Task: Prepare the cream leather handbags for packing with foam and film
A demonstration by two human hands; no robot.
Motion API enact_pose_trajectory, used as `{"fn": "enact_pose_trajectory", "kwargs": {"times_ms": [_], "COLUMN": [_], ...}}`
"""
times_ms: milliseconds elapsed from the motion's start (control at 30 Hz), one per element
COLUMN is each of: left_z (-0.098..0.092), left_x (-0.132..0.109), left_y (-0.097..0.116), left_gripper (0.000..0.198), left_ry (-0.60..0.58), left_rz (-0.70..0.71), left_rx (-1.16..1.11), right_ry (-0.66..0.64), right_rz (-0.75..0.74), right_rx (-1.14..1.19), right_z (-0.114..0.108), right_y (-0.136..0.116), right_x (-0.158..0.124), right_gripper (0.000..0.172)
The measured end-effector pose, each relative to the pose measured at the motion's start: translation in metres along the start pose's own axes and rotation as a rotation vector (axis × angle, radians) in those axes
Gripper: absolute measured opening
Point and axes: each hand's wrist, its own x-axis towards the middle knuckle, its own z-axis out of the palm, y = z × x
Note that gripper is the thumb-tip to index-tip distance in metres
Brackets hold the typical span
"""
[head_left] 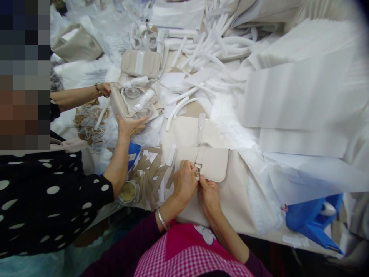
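Observation:
A cream bag (215,163) lies in front of me, its rounded flap facing up and a strap (201,156) running down the middle to a metal buckle (197,171). With fingers pinched, my left hand (184,184) grips the buckle from its left side. My right hand (210,194) is closed at the lower edge of the flap, just below the buckle, thumb and fingers pressed on the strap's lower end. My fingers partly cover that end. A pale tag-like strap piece (201,123) lies beyond the bag.
At left, a co-worker's hands (129,127) hold another cream bag (118,102) with wrapped parts. Cardboard strips (148,173) and a round tub (128,191) lie left of me. White foam tubes (201,54), foam sheets (296,92) and a blue bin (311,219) are around.

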Motion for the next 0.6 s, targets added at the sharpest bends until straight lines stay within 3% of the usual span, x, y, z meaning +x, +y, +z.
{"fn": "enact_pose_trajectory", "kwargs": {"times_ms": [133,267,400,600], "left_z": [0.003,-0.001,-0.013,-0.023], "left_x": [-0.005,-0.003,-0.003,-0.017], "left_y": [0.002,-0.008,-0.02,-0.027], "left_gripper": [0.01,0.01,0.014,0.031], "left_ry": [0.0,0.002,0.008,-0.155], "left_rz": [0.051,-0.036,-0.091,-0.184], "left_rx": [-0.118,-0.374,-0.452,-0.425], "right_ry": [-0.005,-0.042,-0.083,-0.119], "right_rz": [0.003,0.031,0.078,0.13], "right_rx": [0.018,0.082,0.174,0.25], "right_z": [0.003,0.003,0.0,-0.003], "right_y": [-0.006,-0.009,-0.014,-0.022], "right_x": [-0.001,-0.001,-0.001,0.001], "right_gripper": [0.029,0.03,0.03,0.026]}}
